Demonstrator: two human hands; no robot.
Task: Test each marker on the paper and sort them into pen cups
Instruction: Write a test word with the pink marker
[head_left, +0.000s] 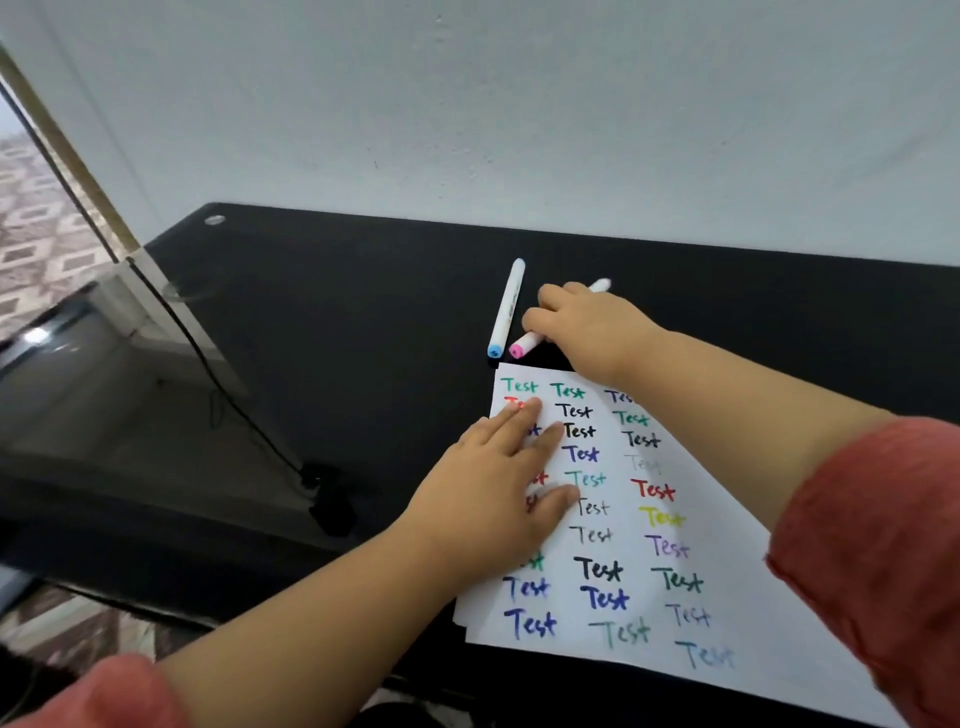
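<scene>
A white sheet of paper, covered with the word "Test" in many colours, lies on the black table. My left hand presses flat on the paper's left side with straight fingers. Beyond the paper's far edge lie two white markers. The one with a blue cap lies free on the table. My right hand reaches over the pink-capped marker and its fingers curl round the barrel. The marker's white far end shows past my knuckles. No pen cups are in view.
A white wall rises right behind the table's far edge. At the left stands a glass-topped surface with a black cable running down to a dark plug. A small silver disc sits at the table's far left corner.
</scene>
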